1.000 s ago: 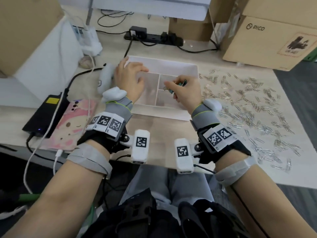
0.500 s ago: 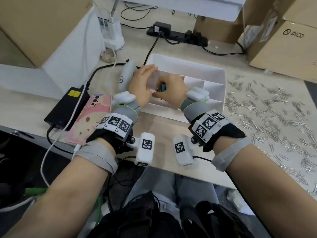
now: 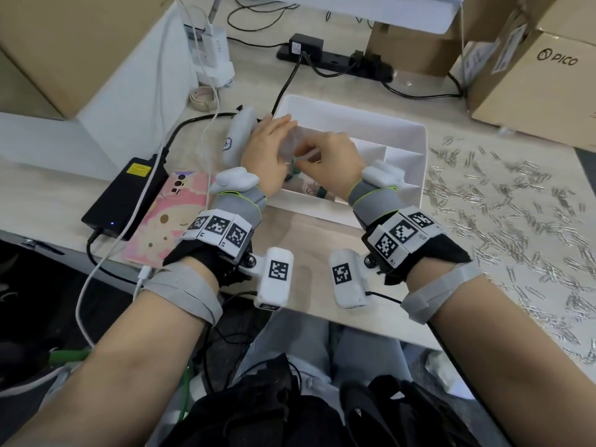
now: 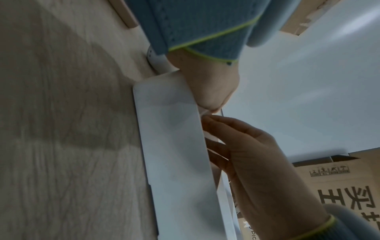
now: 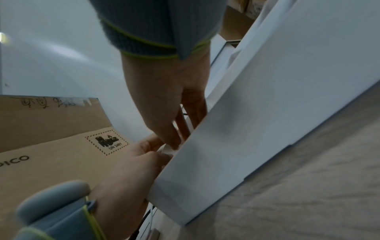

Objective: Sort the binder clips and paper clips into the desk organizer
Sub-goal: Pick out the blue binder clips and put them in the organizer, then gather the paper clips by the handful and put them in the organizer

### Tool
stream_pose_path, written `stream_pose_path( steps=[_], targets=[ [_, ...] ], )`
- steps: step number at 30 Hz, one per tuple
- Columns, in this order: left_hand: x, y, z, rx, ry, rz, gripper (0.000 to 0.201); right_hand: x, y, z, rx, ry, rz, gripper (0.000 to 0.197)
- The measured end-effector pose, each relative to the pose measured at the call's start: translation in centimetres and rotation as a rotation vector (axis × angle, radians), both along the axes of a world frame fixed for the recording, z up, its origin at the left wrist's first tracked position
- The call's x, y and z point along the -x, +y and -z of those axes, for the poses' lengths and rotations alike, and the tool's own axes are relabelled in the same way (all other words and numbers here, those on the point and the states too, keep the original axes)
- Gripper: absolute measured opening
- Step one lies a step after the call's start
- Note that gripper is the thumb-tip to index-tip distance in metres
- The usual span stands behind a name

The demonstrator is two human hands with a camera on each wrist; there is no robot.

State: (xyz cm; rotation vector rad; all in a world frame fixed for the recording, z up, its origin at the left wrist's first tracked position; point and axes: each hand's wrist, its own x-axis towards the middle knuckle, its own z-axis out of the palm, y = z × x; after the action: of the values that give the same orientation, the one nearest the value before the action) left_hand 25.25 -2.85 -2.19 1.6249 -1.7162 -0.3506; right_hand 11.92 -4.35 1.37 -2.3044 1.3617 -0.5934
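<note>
The white desk organizer [image 3: 354, 115] stands mid-table; its outer wall fills the wrist views [image 4: 174, 146] [image 5: 267, 113]. Both hands meet over its left compartment. My left hand [image 3: 277, 137] [image 4: 226, 129] holds a translucent plastic bag [image 3: 290, 145]. My right hand [image 3: 309, 154] [image 5: 152, 151] pinches the bag's edge against the left fingers. A teal binder clip [image 3: 292, 169] peeks out just under the hands, and another teal clip [image 3: 321, 192] lies in the near compartment. Several silver paper clips [image 3: 500, 204] are scattered on the table to the right.
A white controller [image 3: 238, 137] lies against the organizer's left side. Left of it are a black power brick [image 3: 129, 188], a pink phone [image 3: 171, 221] and white cables. A power strip [image 3: 335, 59] and cardboard boxes [image 3: 532, 91] line the back.
My right hand carried a teal clip from over the right compartments leftward to the left hand. The left hand lifted off the organizer's left side; both now pinch together.
</note>
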Motion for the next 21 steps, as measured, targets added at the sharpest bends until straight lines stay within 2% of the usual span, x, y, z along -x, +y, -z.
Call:
stream_pose_path(
  steps=[8,11,14,17,21],
  targets=[
    [1.4,0.2,-1.3,0.041,-0.133,-0.046,0.06,3.6,0.8,-0.1,0.074,-0.348,0.187,0.015],
    [2.9,0.1,-1.7,0.052,-0.124,0.022,0.057,5.7,1.7,0.1,0.058,-0.407,0.277,0.017],
    [5.1,0.2,-1.8,0.078,-0.058,0.101,0.05,8.3,2.8,0.4,0.0,-0.463,0.371,0.012],
    [7.4,0.6,-2.3,0.078,0.015,0.194,0.043,10.7,3.8,0.9,-0.067,-0.529,0.433,0.021],
    [12.2,1.4,-3.6,0.04,0.05,0.352,0.037,15.1,5.2,1.6,-0.126,-0.56,0.573,0.017]
  ],
)
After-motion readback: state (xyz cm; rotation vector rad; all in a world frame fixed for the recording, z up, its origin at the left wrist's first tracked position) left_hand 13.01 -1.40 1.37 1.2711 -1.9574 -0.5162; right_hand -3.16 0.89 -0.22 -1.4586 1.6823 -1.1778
